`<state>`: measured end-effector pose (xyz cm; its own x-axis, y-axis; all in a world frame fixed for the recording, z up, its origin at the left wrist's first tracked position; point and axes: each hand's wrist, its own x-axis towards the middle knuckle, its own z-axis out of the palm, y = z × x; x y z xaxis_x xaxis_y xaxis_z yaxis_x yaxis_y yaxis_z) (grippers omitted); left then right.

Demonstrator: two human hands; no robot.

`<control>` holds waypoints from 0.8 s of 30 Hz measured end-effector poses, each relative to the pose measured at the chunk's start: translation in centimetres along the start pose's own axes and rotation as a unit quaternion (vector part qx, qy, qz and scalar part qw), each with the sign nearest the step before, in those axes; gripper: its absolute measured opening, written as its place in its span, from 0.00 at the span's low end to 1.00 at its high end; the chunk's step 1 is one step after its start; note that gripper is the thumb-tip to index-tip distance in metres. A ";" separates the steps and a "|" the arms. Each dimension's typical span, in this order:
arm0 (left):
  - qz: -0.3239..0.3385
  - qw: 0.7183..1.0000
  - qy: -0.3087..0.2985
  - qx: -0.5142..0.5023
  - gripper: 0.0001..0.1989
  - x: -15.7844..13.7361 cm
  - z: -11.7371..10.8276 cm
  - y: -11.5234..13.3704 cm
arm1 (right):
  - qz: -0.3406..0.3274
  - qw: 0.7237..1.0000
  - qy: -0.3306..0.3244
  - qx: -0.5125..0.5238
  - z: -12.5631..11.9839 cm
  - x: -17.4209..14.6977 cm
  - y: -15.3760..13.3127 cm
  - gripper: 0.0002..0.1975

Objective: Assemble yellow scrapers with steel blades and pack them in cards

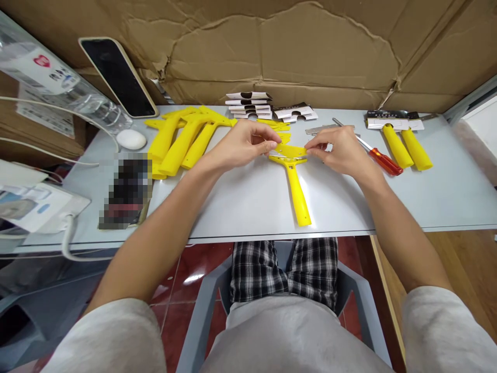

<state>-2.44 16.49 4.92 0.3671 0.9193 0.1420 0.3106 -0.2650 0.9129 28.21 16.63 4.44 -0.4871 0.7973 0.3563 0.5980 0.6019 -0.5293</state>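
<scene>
A yellow scraper handle [297, 194] lies on the table in front of me, its wide head pointing away. Over that head sits a flat yellow plastic plate [290, 151], with a thin metal blade edge [276, 154] showing below its left side. My left hand [246, 144] pinches the plate's left end between thumb and fingers. At the right end, the fingertips of my right hand [338, 149] are closed on the plate. Behind the hands lie more small yellow plates [276, 125] and loose metal blades [324, 129].
Several yellow scraper handles [174, 145] are piled at left, near a phone [126, 191] and a white oval object [131, 140]. Folded cards [248, 106] stack at the back. Right of my hands are a red screwdriver [384, 161] and two carded scrapers [406, 145]. Cardboard [287, 46] walls the rear.
</scene>
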 end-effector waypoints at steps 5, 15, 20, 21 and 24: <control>-0.021 0.998 0.043 -0.038 0.13 0.2 0.4 -0.5 | -0.001 1.000 -0.013 0.015 0.0 -0.2 -0.2 0.17; -0.014 0.999 0.021 0.032 0.12 -0.1 0.0 -0.5 | -0.005 1.000 -0.028 0.008 0.2 -0.3 0.4 0.11; -0.013 0.999 0.044 0.005 0.14 -0.4 0.1 -0.1 | 0.008 0.999 -0.024 0.033 -0.1 -0.2 0.2 0.13; -0.020 0.999 0.048 -0.008 0.13 -0.4 0.2 0.0 | 0.006 0.999 -0.025 0.035 -0.2 -0.2 0.2 0.14; -0.046 0.996 0.056 -0.053 0.14 -0.4 0.5 0.2 | -0.007 0.999 -0.029 0.023 -0.2 -0.3 0.1 0.18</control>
<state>-2.08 15.96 4.85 0.2392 0.9665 0.0926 0.2423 -0.1518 0.9582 28.51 16.49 4.44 -0.5318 0.7840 0.3203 0.5617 0.6096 -0.5594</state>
